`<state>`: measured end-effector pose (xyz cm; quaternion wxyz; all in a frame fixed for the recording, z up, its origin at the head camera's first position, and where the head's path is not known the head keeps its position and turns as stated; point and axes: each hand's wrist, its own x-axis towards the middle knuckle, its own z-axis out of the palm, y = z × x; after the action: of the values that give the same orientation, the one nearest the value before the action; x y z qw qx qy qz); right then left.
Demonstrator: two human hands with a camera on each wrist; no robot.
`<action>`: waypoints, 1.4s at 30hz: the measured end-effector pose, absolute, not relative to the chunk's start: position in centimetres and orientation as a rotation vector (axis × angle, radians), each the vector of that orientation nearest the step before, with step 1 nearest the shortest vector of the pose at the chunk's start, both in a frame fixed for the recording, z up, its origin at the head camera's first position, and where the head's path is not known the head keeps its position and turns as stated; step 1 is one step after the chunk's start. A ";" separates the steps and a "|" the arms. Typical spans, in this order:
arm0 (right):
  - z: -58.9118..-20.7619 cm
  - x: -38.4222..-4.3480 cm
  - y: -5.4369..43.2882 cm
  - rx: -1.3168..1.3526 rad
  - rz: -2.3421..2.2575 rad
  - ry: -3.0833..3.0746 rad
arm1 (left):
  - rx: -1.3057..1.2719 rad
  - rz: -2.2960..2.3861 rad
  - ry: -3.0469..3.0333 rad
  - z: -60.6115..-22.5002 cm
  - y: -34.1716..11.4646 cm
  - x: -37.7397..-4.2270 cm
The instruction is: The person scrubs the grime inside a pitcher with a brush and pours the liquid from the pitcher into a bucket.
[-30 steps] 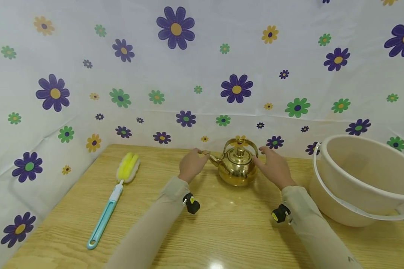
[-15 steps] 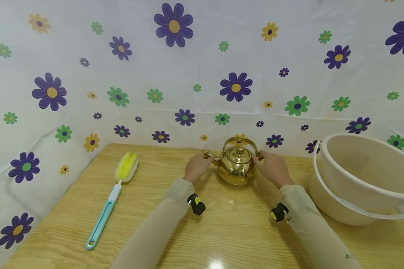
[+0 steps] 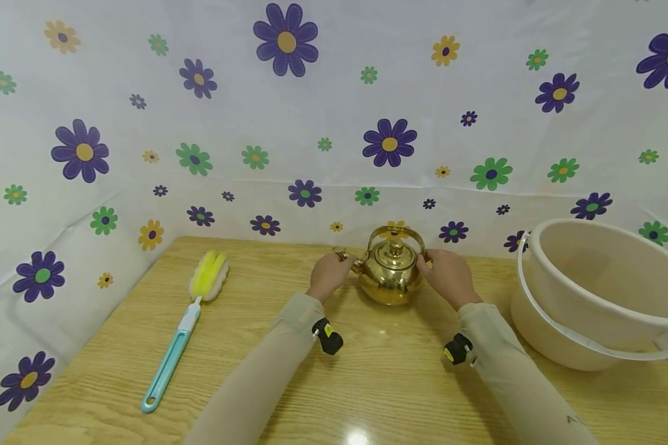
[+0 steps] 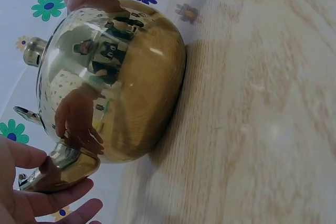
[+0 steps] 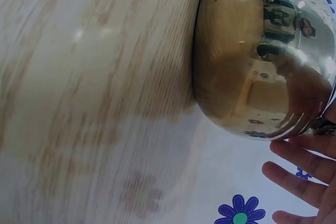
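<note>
A shiny brass kettle [image 3: 389,287] with a lid and an arched handle [image 3: 413,237] sits upright on the wooden table. My left hand [image 3: 329,275] grips its spout [image 4: 63,171], thumb on one side and fingers on the other in the left wrist view. On the opposite side, my right hand [image 3: 449,277] pinches the lower end of the handle. Its other fingers [image 5: 294,182] are spread beside the kettle body in the right wrist view. The handle end is partly hidden by that hand.
A cleaning brush [image 3: 169,364] with a yellow and white sponge head [image 3: 210,275] lies at the left of the table. A large beige bucket [image 3: 568,334] with its handle lowered stands close to the right forearm. A flower-print sheet [image 3: 323,111] hangs behind the table.
My left hand has moved right from the spout's tip and taken hold of the spout. The right fingers have closed in on the handle's end. The kettle stays in place.
</note>
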<state>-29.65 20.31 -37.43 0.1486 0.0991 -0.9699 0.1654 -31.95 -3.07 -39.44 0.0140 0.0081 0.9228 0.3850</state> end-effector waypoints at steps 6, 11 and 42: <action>-37.4 -29.4 20.0 0.284 0.485 -2.801 | 0.045 1.209 2.876 -39.2 -3.2 -31.5; -37.2 -29.0 19.5 0.307 0.497 -2.804 | 0.026 1.164 2.912 -38.8 -3.9 -30.9; -37.2 -25.5 16.2 0.438 0.420 -2.773 | 0.017 1.050 2.935 -38.5 -8.5 -25.8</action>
<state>-25.52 16.23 -37.20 0.1509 0.1526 -0.9657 0.1461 -25.76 -8.46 -38.48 0.0123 0.0054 0.9415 0.3368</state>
